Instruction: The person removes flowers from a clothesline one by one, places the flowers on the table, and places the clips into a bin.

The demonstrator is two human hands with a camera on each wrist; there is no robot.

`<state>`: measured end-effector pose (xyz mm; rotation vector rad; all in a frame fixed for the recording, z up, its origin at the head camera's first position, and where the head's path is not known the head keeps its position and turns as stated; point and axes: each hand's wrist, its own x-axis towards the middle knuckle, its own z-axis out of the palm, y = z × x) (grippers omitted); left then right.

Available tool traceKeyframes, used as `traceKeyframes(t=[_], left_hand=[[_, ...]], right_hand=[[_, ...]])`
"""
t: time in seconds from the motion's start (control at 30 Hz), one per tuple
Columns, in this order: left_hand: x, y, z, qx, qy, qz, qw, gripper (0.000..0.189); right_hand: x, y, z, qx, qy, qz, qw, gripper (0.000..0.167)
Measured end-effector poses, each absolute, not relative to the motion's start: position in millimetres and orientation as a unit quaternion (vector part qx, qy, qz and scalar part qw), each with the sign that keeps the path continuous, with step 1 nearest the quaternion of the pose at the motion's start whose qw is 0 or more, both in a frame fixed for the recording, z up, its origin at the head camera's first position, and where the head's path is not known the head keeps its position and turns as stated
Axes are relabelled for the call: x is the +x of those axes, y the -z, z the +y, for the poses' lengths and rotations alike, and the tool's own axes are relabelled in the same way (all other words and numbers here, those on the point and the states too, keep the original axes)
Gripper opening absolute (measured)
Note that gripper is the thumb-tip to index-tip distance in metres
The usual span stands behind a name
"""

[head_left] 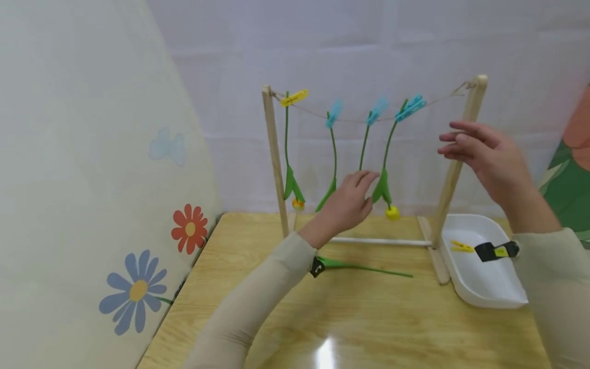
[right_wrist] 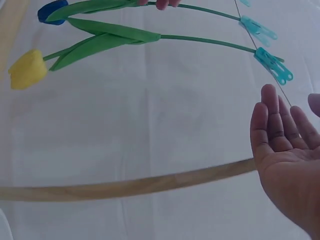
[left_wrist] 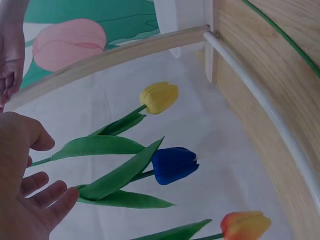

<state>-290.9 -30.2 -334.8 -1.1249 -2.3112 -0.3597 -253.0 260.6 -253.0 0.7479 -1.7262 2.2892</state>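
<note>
Several artificial tulips hang upside down from a string, pinned by a yellow clothespin (head_left: 294,98) and blue clothespins (head_left: 411,108). My left hand (head_left: 346,206) is at the third stem, in front of its flower in the head view. In the left wrist view its fingertips are right at the leaves of the blue tulip (left_wrist: 175,165), fingers loosely extended. A yellow tulip (left_wrist: 159,98) and an orange-yellow tulip (left_wrist: 246,226) hang on either side. My right hand (head_left: 495,156) is raised by the right post, palm up and fingers extended in the right wrist view, holding nothing.
The string spans a wooden frame with a left post (head_left: 275,159), a right post (head_left: 447,200) and a white bottom bar (head_left: 382,241). Another green stem (head_left: 369,267) lies on the table. At right, a white tray (head_left: 488,292) holds a yellow clothespin (head_left: 462,246).
</note>
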Motion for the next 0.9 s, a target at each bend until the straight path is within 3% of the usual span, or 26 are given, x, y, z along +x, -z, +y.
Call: traceKeyframes(t=[0.4,0.9], left_hand=[[-302.2,299.2,-12.4,-0.342,0.300,-0.879,0.145,0.066],[-313.5,284.8,13.9,-0.314,0.379,-0.863,0.115,0.072]], right_hand=[[-273.7,222.7,231.2,0.207,-0.740,-0.628,0.124,0.040],[-297.0,192.7,219.8,0.129,-0.624,-0.762,0.117,0.053]])
